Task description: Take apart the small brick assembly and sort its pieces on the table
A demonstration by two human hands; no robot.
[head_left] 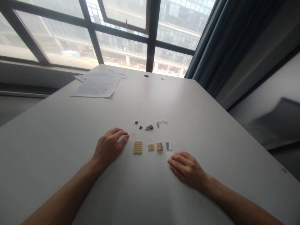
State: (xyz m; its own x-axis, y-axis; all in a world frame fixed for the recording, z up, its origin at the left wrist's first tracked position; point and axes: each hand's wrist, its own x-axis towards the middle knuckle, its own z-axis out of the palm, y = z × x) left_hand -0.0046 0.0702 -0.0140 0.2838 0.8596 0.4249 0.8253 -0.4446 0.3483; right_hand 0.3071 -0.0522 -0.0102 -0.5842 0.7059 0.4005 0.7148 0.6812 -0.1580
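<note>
Surface: we see a pale grey matte table (70, 131) running away from us to a large dark-framed window (122, 34). A grey-blue curtain (225, 47) hangs at 1 o'clock of the table.
Left hand: the left hand (110, 147) rests palm down on the table. Its fingers are loosely curled and narrow, with the thumb close to the forefinger, and we see nothing held in it.
Right hand: the right hand (186, 168) lies palm down at 4 o'clock of the left hand. Its fingers are stretched, close together and gripping nothing. The fingertips (172, 162) reach a pale flat square piece (169, 155); we cannot tell whether they press on it.
Plate row: four studded plates lie in a line between the two hands. From 9 o'clock to 3 o'clock they are:
Plate 1: large tan studded plate (137, 147), just beside the left hand's fingertips.
Plate 2: small tan square plate (151, 147).
Plate 3: tan-and-grey plate (159, 146).
Plate 4: grey-and-white plate (169, 145), near the pale flat square piece at its 12 o'clock.
Loose parts: a scatter of small black, grey and tan parts (150, 126) lies at 12 o'clock of the row, apart from both hands.
Papers: printed white sheets (98, 84) lie at 11 o'clock on the table, well apart from the hands.
</note>
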